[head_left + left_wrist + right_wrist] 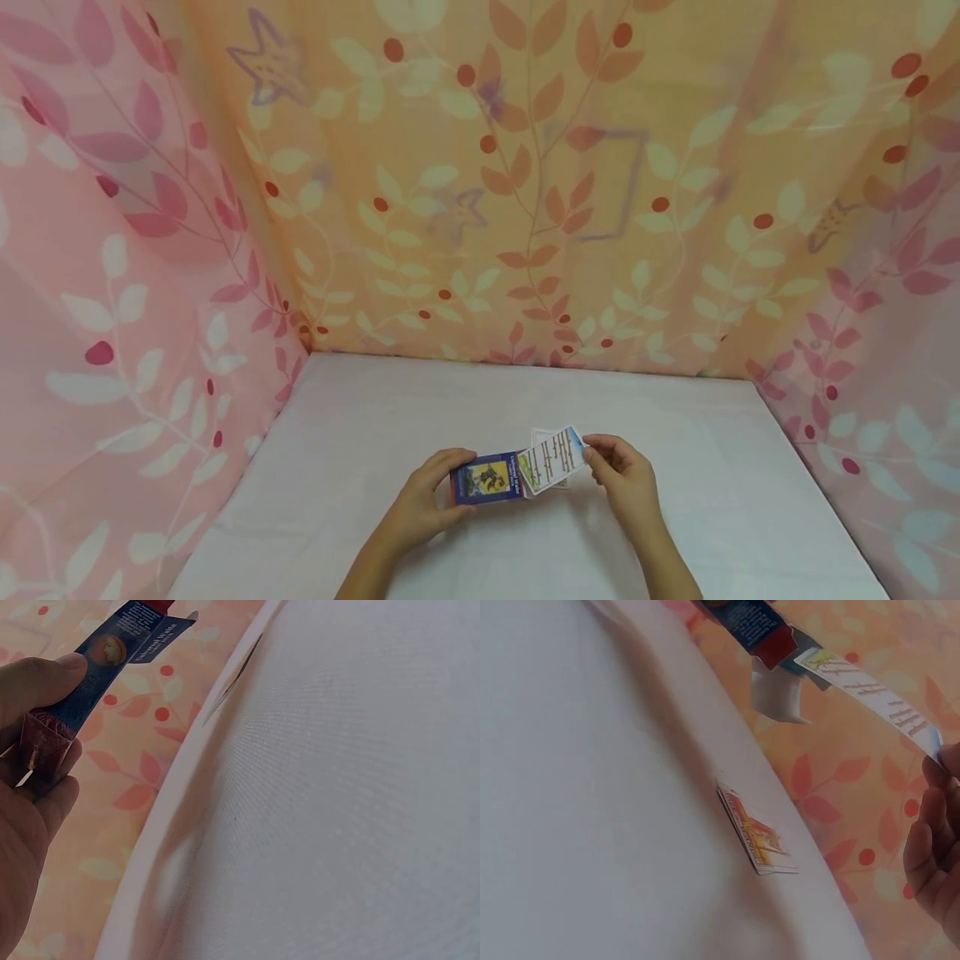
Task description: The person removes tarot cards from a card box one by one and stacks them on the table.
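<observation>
My left hand point(422, 505) grips a blue card box point(486, 481) by its left end, thumb on the near edge and fingers on the far edge. In the left wrist view, the thumb presses the narrow printed side of the box point(105, 660). A white flap point(776, 694) hangs from its open end in the right wrist view. My right hand point(628, 477) pinches the corner of a tarot card point(553, 461) showing several long wands, tilted beside that open end. Beneath it a small stack of cards point(759, 834) lies on the table, mostly covered in the head view.
The white-covered table point(360, 417) runs back to a yellow leaf-patterned curtain point(420, 250). Pink patterned curtains flank it at the left point(150, 275) and the right point(885, 350).
</observation>
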`<state>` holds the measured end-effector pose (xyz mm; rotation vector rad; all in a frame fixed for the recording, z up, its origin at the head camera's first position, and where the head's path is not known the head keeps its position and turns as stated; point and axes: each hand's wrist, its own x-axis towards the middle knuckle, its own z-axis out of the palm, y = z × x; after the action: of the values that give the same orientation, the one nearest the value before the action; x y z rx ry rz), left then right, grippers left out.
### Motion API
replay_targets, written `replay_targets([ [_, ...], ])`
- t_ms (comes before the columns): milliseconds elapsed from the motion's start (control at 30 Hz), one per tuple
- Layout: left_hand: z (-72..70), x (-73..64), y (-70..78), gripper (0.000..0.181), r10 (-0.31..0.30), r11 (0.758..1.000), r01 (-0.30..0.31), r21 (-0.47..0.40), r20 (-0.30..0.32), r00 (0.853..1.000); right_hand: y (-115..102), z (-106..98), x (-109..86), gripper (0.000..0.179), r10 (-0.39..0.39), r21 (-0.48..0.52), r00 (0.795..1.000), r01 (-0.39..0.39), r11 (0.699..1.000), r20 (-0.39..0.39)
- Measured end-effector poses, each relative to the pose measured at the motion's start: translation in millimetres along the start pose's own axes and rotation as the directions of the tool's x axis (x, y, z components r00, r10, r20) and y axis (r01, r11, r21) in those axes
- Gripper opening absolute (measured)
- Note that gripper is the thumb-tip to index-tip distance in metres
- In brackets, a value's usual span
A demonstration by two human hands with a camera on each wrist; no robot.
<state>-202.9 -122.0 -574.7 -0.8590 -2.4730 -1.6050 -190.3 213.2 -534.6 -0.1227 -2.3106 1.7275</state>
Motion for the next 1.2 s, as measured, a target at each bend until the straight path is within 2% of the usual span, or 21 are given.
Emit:
replay_targets([
  [333,-2.0,-0.1,-0.1,0.08,-0.027,1.0,0.027,-0.014,0.003,1.0,-6.5,-8.2,19.3,0.018,-0.052,-0.054,0.997,0.055,0.997,0.055],
  [367,-2.5,-0.1,0.0,0.08,-0.016,1.0,0.016,-0.004,0.001,1.0,-6.3,-8.7,21.1,0.018,-0.055,-0.058,0.997,0.058,0.997,0.059],
  [600,-6.0,0.1,1.3,0.08,-0.042,0.999,0.042,-0.002,0.0,0.999,-8.8,-11.8,33.1,0.021,-0.062,-0.081,0.995,0.068,0.994,0.077],
  [800,-7.0,-0.2,1.1,0.078,-0.025,1.0,0.025,-0.011,0.006,1.0,-8.3,-16.6,43.1,0.022,-0.055,-0.116,0.995,0.065,0.991,0.089],
  [967,-7.3,-0.2,-0.6,0.076,-0.028,1.0,0.028,-0.003,0.032,0.999,-1.7,-20.5,50.9,0.023,-0.064,-0.105,0.993,0.075,0.992,0.1],
  [1200,-7.5,-0.8,-5.9,0.076,0.001,1.0,-0.002,0.004,0.06,0.998,10.1,-20.2,63.3,0.021,-0.056,-0.153,0.988,0.079,0.985,0.147],
])
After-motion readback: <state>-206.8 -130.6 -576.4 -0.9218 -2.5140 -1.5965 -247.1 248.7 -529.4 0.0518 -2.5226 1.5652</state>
